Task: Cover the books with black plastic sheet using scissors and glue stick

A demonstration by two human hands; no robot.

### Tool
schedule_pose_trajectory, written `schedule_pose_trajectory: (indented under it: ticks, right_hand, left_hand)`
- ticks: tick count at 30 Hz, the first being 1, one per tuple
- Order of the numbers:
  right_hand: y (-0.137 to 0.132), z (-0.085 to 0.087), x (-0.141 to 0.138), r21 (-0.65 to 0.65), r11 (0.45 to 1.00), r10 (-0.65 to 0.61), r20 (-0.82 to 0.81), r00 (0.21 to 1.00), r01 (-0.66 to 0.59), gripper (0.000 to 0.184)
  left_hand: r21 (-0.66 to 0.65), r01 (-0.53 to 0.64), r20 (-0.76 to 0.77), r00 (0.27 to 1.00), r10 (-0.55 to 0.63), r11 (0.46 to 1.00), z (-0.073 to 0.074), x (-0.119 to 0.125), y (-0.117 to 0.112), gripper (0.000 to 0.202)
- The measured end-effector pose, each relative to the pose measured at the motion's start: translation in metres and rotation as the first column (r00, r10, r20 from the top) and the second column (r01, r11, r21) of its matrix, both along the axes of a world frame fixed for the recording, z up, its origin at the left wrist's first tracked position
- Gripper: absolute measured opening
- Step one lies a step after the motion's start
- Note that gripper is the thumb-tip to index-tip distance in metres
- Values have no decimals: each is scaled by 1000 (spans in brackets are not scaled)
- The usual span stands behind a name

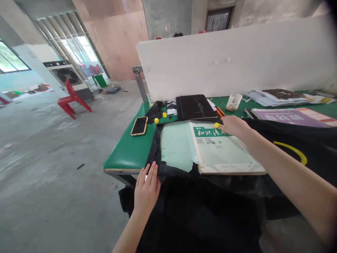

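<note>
My left hand (pixel 146 191) lies flat, fingers together and stretched out, on the black cloth (pixel 200 207) at the table's near edge. My right hand (pixel 233 127) reaches across a pale green book (pixel 223 154) and its fingers close on a small yellow piece (pixel 217 125) at the book's far edge. The book lies on the black cloth, beside a pale green sheet (pixel 176 147).
A green table (pixel 126 151) bears a phone (pixel 139 125), small yellow bits (pixel 160 117), a black folder (pixel 195 106), orange pens (pixel 220 112), a plastic cup (pixel 233 102), a purple book (pixel 289 117) and papers. A white board (pixel 237 59) stands behind. Red chair (pixel 72 98) at left.
</note>
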State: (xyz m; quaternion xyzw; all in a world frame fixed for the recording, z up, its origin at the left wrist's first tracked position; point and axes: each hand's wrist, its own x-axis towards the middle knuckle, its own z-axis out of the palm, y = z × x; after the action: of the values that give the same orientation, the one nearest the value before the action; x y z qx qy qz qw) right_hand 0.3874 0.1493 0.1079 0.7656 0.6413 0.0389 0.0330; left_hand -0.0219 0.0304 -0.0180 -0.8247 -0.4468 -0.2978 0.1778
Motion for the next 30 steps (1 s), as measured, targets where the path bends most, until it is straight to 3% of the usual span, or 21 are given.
schedule_pose_trajectory:
  ticks: [5,10,13,15,16,17,19,21,23,25,30]
  right_hand:
    - [8,-15,3,-104,995,6,1,1000,-6,26]
    - [6,-9,-3,-113,993,-26,-20,999,24,27]
    - [-3,6,-22,32,999,4,-106,994,-1,28]
    - [-12,18,-45,205,976,129,-278,952,-73,28]
    - [-16,22,-60,286,952,225,-401,888,-111,28]
    - [-19,26,-76,355,925,322,-543,776,-135,30]
    - [-24,28,-112,404,893,450,-777,441,-199,31]
    - [-26,24,-148,407,880,447,-884,139,-245,32]
    - [-26,14,-182,377,879,386,-922,-29,-292,30]
    - [-24,1,-210,357,869,361,-931,-52,-343,25]
    - [-22,-23,-251,326,870,365,-930,41,-370,19]
  left_hand:
    - [-21,-13,-29,1000,12,1000,1,1,-4,65]
    - [-48,-31,-35,999,30,998,4,4,-7,66]
    - [-74,-36,-27,999,34,997,5,5,-9,64]
    - [-86,-36,-12,999,35,996,5,6,-11,63]
    - [-90,-37,-6,999,36,995,5,7,-11,63]
    - [-94,-37,-1,999,37,995,5,8,-12,62]
    - [-104,-42,9,999,44,994,4,9,-12,62]
    - [-120,-51,16,998,53,992,4,11,-13,60]
    - [-140,-54,20,998,58,989,4,12,-14,59]
    - [-151,-48,26,998,52,987,5,12,-15,59]
    - [-166,-31,58,997,42,986,0,14,-16,62]
